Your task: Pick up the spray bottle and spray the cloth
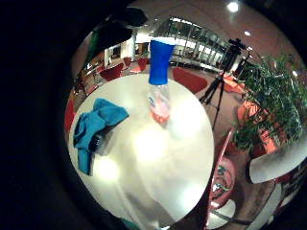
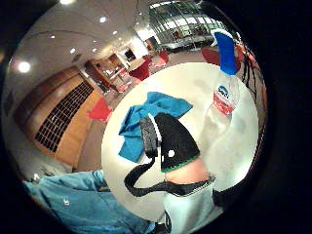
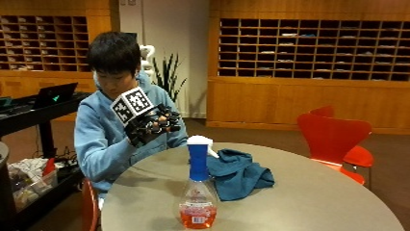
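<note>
Outside view: bottle (image 3: pixel 198 192) upright near table (image 3: pixel 320 202) edge, cloth (image 3: pixel 238 173) crumpled just beside; right hand (image 3: pixel 151 126) raised above table (fingers loosely curled, holding nothing). Little-finger view: bottle (image 1: pixel 159 79) standing, cloth (image 1: pixel 93 129) apart. Thumb view: thumb (image 2: pixel 174 141) over table, cloth (image 2: pixel 146 122) behind, bottle (image 2: pixel 225 80) beyond.

Partly hidden behind the spray bottle (image 3: pixel 198 190): near edge of the cloth (image 3: pixel 238 174). Cut off by the outside view's lower edge: round table (image 3: pixel 320 202). Unreadable: bottle label. Unclear: curl of right hand (image 3: pixel 152 126) fingers, raised well clear of both.
</note>
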Demonstrator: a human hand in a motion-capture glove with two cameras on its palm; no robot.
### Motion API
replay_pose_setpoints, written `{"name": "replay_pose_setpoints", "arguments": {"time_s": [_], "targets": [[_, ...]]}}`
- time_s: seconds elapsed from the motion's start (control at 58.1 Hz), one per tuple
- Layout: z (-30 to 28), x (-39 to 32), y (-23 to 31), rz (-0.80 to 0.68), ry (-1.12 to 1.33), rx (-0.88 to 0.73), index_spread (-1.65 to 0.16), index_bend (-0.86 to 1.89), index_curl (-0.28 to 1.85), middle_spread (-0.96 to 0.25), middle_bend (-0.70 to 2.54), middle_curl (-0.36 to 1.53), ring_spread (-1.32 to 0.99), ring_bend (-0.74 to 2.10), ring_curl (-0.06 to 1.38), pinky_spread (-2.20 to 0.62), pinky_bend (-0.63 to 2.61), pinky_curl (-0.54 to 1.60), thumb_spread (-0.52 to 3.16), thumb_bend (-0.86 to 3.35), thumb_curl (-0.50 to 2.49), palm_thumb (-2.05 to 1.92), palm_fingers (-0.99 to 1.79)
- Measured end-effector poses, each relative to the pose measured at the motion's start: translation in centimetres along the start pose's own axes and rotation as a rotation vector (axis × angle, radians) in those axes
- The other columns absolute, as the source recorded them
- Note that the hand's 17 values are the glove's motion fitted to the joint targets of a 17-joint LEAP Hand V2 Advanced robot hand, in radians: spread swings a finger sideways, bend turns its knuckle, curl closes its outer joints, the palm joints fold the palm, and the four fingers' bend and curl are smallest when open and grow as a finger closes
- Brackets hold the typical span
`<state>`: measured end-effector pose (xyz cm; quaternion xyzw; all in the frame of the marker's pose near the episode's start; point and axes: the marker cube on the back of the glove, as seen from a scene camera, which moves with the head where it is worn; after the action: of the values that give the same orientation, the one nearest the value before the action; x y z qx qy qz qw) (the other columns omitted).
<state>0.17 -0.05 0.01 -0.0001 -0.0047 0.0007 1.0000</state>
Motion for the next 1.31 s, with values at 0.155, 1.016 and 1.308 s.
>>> {"name": "replay_pose_setpoints", "arguments": {"time_s": [0.155,1.016,1.308], "targets": [[0.4,1.7,0.0,0.045,-0.034,0.035,-0.27,0.17,0.16,-0.01,0.27,0.16,0.09,0.28,0.14,0.18,0.37,0.18,0.84,0.21,0.13,0.41,0.44],[8.7,9.0,-1.9,0.37,-0.385,-0.002,-0.24,0.09,0.19,0.01,0.28,0.34,0.11,0.37,0.27,0.23,0.41,0.33,1.13,-0.02,0.29,0.52,0.33],[12.0,11.1,-7.2,0.358,-0.68,0.08,-0.21,0.09,0.17,0.03,0.3,0.35,0.1,0.44,0.3,0.22,0.44,0.35,1.07,-0.02,0.31,0.54,0.28]]}}
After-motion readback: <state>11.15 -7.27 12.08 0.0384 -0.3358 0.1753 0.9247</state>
